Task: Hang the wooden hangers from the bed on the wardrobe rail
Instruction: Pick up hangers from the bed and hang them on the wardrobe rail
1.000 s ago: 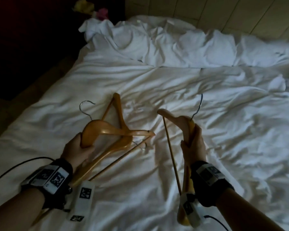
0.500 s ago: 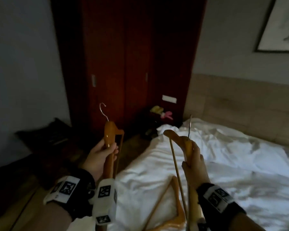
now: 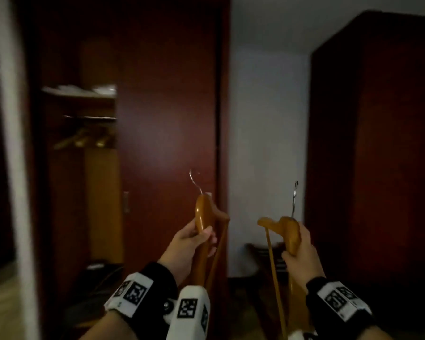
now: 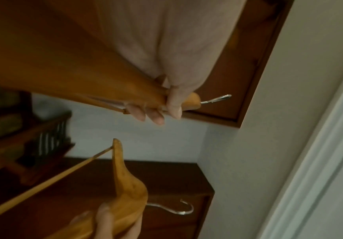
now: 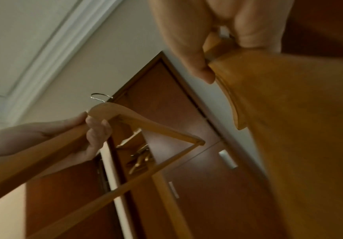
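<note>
Wooden hangers, two, being carried upright toward the wardrobe (image 3: pixel 79 168), which is standing open at far left. Rail (image 3: pixel 90 117) is showing under a shelf (image 3: pixel 79 93), with several hangers (image 3: pixel 84 139) already hanging from it.

Left hand (image 3: pixel 189 244) is gripping the left hanger (image 3: pixel 203 217) just below its neck, fingers curled round the wood, hook (image 3: pixel 194 179) pointing up, probably to keep it free for the rail.

Right hand (image 3: pixel 298 256) is gripping the right hanger (image 3: pixel 288 231) the same way, its hook (image 3: pixel 294 198) rising straight. Both grips are closed tight; both hangers are well apart from the rail, neither hung yet.
</note>
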Demonstrator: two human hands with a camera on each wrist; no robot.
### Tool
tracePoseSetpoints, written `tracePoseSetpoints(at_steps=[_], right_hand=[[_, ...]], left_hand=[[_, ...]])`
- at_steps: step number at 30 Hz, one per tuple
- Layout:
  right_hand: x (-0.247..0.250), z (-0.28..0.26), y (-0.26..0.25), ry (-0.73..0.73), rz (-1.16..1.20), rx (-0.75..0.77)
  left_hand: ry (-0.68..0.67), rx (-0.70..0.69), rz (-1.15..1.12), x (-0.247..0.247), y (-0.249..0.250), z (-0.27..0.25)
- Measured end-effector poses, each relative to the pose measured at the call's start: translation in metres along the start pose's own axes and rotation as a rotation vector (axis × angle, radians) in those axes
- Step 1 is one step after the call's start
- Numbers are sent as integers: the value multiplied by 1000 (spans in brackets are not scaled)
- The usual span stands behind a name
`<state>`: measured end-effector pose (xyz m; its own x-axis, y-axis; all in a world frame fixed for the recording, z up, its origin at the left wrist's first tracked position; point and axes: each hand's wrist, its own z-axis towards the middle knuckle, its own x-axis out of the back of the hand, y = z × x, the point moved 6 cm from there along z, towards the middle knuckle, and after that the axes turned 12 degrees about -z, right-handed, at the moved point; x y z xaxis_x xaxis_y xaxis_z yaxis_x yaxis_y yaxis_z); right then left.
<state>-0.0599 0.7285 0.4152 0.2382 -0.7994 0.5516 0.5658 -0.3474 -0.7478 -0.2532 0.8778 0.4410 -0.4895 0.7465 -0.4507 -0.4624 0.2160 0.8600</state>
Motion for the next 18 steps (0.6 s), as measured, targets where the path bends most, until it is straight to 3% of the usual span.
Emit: tracePoseSetpoints(at_steps=[4, 10, 18], right_hand=[[-149, 13, -108, -150, 119, 83], [-323, 55, -242, -347, 283, 108], [-497, 180, -391, -324, 401, 221]], left_hand=[[136, -79, 74, 132, 90, -3], [321, -88, 51, 301, 176, 17], [483, -231, 166, 476, 269, 127]])
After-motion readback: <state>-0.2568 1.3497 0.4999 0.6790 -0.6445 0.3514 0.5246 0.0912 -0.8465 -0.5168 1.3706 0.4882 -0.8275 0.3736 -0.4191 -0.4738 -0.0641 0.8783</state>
